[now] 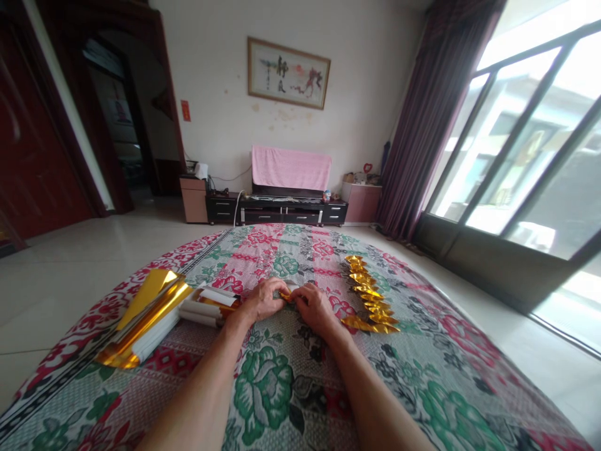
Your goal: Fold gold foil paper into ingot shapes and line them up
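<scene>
Both my hands meet over the middle of the cloth-covered table, pinching a small piece of gold foil paper between them. My left hand grips it from the left, and my right hand closes on its right end; the fingers hide part of it. To the right lies a row of several folded gold foil pieces, pointed at the ends. On the left are a stack of gold foil sheets with white backs and, nearer my left hand, some curled white-and-gold sheets.
A floral tablecloth covers the round-edged table. Beyond it stand a low black TV cabinet and a screen draped with a pink cloth. Windows and a purple curtain are on the right, a doorway on the left.
</scene>
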Available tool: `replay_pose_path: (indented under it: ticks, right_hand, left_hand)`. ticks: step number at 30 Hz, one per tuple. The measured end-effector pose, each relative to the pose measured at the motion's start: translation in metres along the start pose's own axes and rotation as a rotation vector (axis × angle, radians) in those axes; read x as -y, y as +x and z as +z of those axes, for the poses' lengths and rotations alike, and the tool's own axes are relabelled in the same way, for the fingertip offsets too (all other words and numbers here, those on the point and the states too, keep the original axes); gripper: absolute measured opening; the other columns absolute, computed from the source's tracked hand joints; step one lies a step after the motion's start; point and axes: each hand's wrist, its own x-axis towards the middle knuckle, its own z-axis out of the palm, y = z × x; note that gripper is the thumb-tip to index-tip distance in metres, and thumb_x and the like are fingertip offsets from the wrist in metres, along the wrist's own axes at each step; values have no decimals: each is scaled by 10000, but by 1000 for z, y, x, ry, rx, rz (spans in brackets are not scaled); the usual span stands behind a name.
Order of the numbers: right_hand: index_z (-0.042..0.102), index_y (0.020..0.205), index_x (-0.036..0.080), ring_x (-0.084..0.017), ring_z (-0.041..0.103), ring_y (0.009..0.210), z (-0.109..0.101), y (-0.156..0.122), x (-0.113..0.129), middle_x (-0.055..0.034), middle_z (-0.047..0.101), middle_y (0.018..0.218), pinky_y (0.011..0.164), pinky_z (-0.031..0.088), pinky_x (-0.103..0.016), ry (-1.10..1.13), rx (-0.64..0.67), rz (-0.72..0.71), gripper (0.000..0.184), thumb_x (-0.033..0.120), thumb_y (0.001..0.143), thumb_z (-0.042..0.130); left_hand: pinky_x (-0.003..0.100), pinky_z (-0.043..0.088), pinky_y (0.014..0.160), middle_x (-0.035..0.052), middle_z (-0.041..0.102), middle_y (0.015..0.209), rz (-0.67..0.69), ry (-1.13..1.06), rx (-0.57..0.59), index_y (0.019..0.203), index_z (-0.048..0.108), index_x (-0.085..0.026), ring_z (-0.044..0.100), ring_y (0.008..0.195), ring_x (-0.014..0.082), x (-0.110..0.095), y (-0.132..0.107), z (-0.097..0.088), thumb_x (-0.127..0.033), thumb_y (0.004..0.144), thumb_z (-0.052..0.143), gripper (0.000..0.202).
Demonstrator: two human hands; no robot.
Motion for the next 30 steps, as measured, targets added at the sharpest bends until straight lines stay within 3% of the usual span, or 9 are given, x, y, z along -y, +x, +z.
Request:
replay_pose_path:
  ticks: [15,30]
  right_hand:
    - [698,732,194,-130,578,783,-6,-2,-1,-34,631,787,740,431,-209,67,-13,-76,292,19,684,468]
    - [709,709,201,-122,600,760,-7,-4,-4,-25,661,806,747,459,-213,137,-49,-97,291,21,656,488]
  left_hand:
    - [285,435,900,29,644,958,17,56,12,717,677,-206,583,930,149,0,0,2,-152,704,591,102]
    - [274,447,845,25,629,916,-38,100,44,701,692,-216,583,878,149,-1,3,6,-247,734,598,105]
